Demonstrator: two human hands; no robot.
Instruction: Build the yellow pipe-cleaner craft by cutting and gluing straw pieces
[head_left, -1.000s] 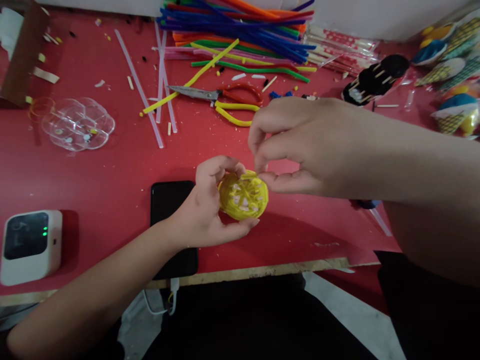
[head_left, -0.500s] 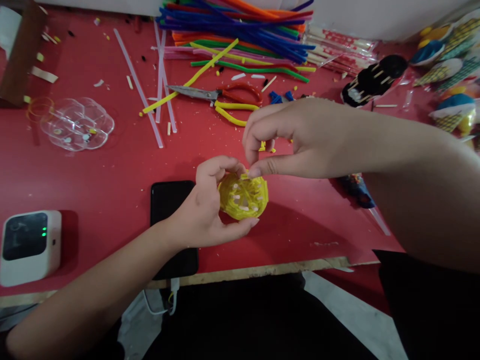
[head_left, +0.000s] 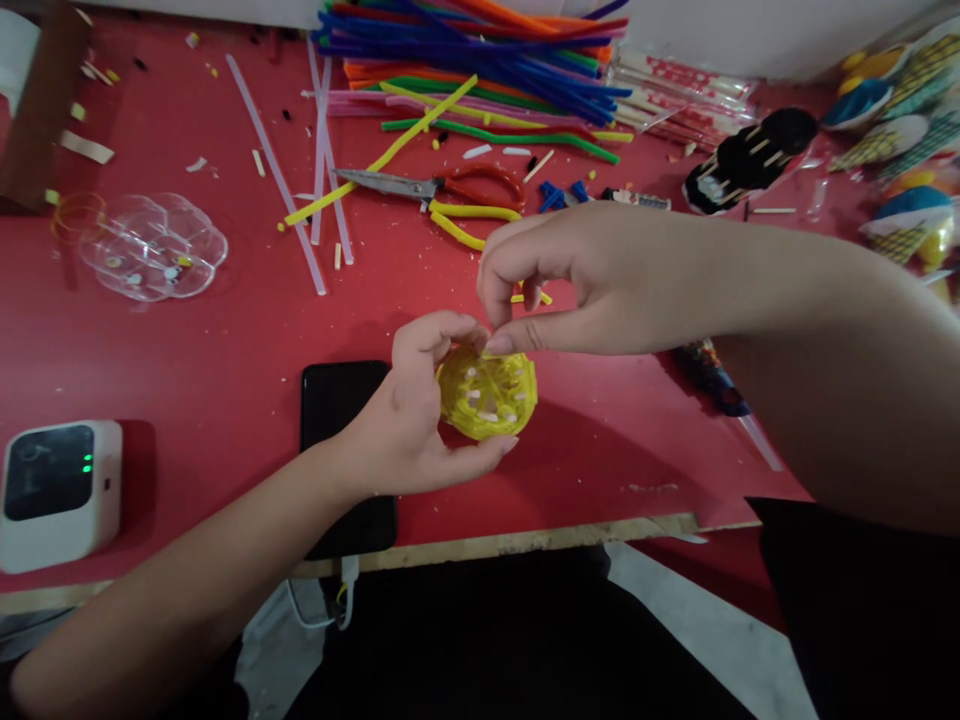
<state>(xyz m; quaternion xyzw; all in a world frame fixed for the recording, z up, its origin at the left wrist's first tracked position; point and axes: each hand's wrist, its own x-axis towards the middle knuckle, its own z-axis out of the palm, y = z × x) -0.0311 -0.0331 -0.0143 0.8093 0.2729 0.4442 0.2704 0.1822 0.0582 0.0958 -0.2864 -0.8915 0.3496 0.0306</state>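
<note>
A small round yellow basket-like piece (head_left: 491,400), with pale stick ends poking up inside it, is held above the red table (head_left: 600,440). My left hand (head_left: 427,400) curls around its left side, thumb along the near rim and fingers at the far rim. My right hand (head_left: 562,285) is closed in a pinch at the far rim, thumb against the fingertips. Whatever lies between those fingertips is hidden. Small yellow bits (head_left: 534,297) lie partly behind the right hand.
Scissors (head_left: 442,190) and a heap of coloured pipe cleaners (head_left: 480,60) lie beyond my hands. A phone (head_left: 349,385) is under my left wrist. Further left are a clear flower-shaped tray (head_left: 154,245) and a white device (head_left: 64,490). A glue gun (head_left: 709,375) lies beneath my right forearm.
My right hand has shifted slightly left along the far rim. My left hand and the yellow piece stay in place.
</note>
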